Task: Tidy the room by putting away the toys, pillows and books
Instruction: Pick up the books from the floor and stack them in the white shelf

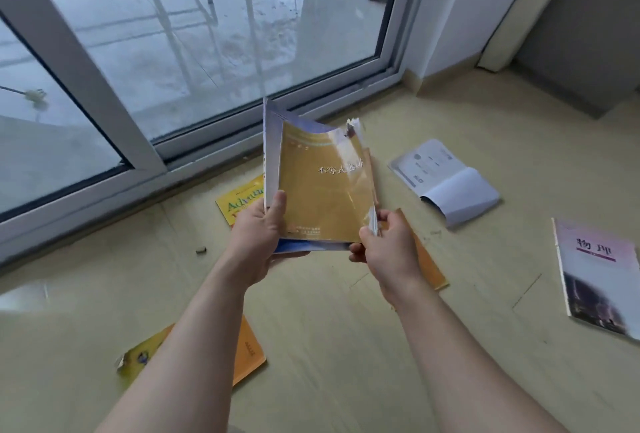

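Observation:
A small stack of books with a gold-covered book (322, 183) on top is held above the floor in the middle of the view. My left hand (259, 231) grips its lower left corner, thumb on the cover. At the lower right corner, my right hand (384, 245) pinches the page edges. More books lie on the floor: a yellow book (240, 202) behind my left hand, an orange book (429, 266) under my right wrist, an orange and yellow book (246, 353) under my left forearm, a white open book (446, 183), and a purple physics book (599, 276) at right.
A sliding glass door (173, 51) with a grey frame runs along the far side of the pale floor (329, 346). A white wall corner (450, 16) and a grey panel (588, 34) stand at the right. A small bit of debris (201, 250) lies near the door track.

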A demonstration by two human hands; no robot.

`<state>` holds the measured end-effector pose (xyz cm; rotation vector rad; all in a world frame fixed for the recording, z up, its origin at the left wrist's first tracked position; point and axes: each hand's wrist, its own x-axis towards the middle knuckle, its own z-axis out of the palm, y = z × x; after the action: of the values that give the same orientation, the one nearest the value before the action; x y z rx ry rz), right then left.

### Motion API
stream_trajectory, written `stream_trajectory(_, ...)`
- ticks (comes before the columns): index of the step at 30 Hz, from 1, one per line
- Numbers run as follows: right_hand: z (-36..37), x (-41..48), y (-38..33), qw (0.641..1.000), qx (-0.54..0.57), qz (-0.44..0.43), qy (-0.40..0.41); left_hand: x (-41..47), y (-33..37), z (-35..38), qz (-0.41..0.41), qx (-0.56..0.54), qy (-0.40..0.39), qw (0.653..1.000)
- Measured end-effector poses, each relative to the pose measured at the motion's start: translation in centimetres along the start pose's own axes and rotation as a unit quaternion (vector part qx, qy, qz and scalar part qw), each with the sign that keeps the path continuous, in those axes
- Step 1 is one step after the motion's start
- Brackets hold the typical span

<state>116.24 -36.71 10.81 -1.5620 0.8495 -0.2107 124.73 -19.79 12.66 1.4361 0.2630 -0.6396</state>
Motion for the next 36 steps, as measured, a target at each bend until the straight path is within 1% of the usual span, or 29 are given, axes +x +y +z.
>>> stream_trajectory(2, 0.7, 0.2, -0.3, 0.998, -0.041, -0.027, -0.028, -0.8, 0.5, -0.4, 0.037, 0.034, 0.005, 0.999)
stream_trajectory(4, 1.2, 0.7, -0.7, 0.996, -0.060, -0.024, -0.063, -1.6, 0.9, -0.7, 0.061, 0.072, 0.018, 0.995)
stream_trajectory(6, 1.9, 1.0, -0.5, 0.992, -0.077, 0.014, -0.095, -2.9, 1.2, -0.9, 0.067, 0.107, 0.051, 0.991)
stream_trajectory(9, 3.7, 0.9, 1.1, 0.980, -0.157, 0.065, -0.101, -4.9, 1.9, -1.5, 0.064, 0.147, 0.079, 0.984)
stream_trajectory(10, 4.8, 0.4, 1.7, 0.977, -0.160, 0.081, -0.118, -5.6, 2.0, -2.3, 0.057, 0.154, 0.093, 0.982)
stream_trajectory(11, 6.3, -0.4, 2.5, 0.976, -0.117, 0.101, -0.151, -6.6, 2.1, -3.5, 0.048, 0.163, 0.115, 0.979)
stream_trajectory(12, 7.8, -1.6, 2.7, 0.970, -0.037, 0.142, -0.194, -7.6, 2.2, -4.9, 0.039, 0.173, 0.136, 0.975)
stream_trajectory(13, 9.7, -3.1, 3.1, 0.946, 0.042, 0.200, -0.251, -9.2, 2.1, -6.9, 0.030, 0.180, 0.166, 0.969)
stream_trajectory(14, 10.7, -3.9, 3.4, 0.912, 0.109, 0.263, -0.296, -10.2, 2.0, -8.5, 0.023, 0.185, 0.183, 0.965)
stream_trajectory(16, 12.4, -5.8, 4.1, 0.824, 0.196, 0.361, -0.390, -13.0, 1.7, -11.8, 0.005, 0.191, 0.223, 0.956)
stream_trajectory(17, 13.0, -6.6, 4.7, 0.786, 0.216, 0.398, -0.421, -14.5, 1.4, -13.2, -0.007, 0.195, 0.233, 0.953)
stream_trajectory(18, 13.2, -7.1, 5.1, 0.757, 0.230, 0.421, -0.444, -15.5, 1.1, -14.1, -0.018, 0.195, 0.238, 0.951)
stream_trajectory(19, 13.8, -7.5, 5.7, 0.747, 0.223, 0.422, -0.463, -16.7, 0.7, -15.0, -0.026, 0.192, 0.246, 0.950)
stream_trajectory(20, 14.2, -8.2, 6.2, 0.748, 0.208, 0.404, -0.483, -17.6, 0.3, -15.7, -0.032, 0.192, 0.250, 0.948)
stream_trajectory(21, 14.8, -8.8, 6.9, 0.760, 0.192, 0.368, -0.500, -18.5, -0.2, -16.4, -0.041, 0.199, 0.253, 0.946)
stream_trajectory(22, 15.4, -9.7, 7.3, 0.775, 0.172, 0.320, -0.517, -19.3, -0.6, -17.1, -0.053, 0.211, 0.256, 0.942)
stream_trajectory(24, 16.6, -12.3, 8.1, 0.821, 0.117, 0.183, -0.529, -20.9, -1.1, -18.9, -0.075, 0.235, 0.254, 0.935)
stream_trajectory(26, 18.0, -15.5, 8.1, 0.874, 0.065, 0.047, -0.479, -22.9, -1.7, -21.5, -0.077, 0.241, 0.257, 0.933)
stream_trajectory(27, 18.6, -17.0, 8.1, 0.893, 0.043, -0.014, -0.448, -24.0, -2.3, -22.9, -0.067, 0.234, 0.266, 0.933)
stream_trajectory(28, 19.1, -18.6, 7.9, 0.902, 0.019, -0.077, -0.425, -25.1, -3.3, -24.2, -0.053, 0.217, 0.285, 0.932)
stream_trajectory(29, 19.8, -20.3, 8.0, 0.901, -0.003, -0.140, -0.410, -26.6, -4.7, -25.8, -0.036, 0.190, 0.312, 0.930)
stream_trajectory(30, 20.2, -21.7, 8.0, 0.895, -0.014, -0.207, -0.395, -27.6, -6.4, -27.1, -0.020, 0.151, 0.337, 0.929)
stream_trajectory(31, 20.5, -22.8, 8.2, 0.879, -0.007, -0.284, -0.383, -28.6, -8.3, -28.3, -0.008, 0.108, 0.357, 0.928)
stream_trajectory(33, 21.7, -24.8, 8.5, 0.821, 0.016, -0.407, -0.401, -30.1, -12.0, -30.8, 0.003, 0.009, 0.377, 0.926)
stream_trajectory(36, 24.9, -27.4, 9.7, 0.729, -0.001, -0.527, -0.437, -32.0, -16.8, -34.7, 0.012, -0.100, 0.387, 0.916)
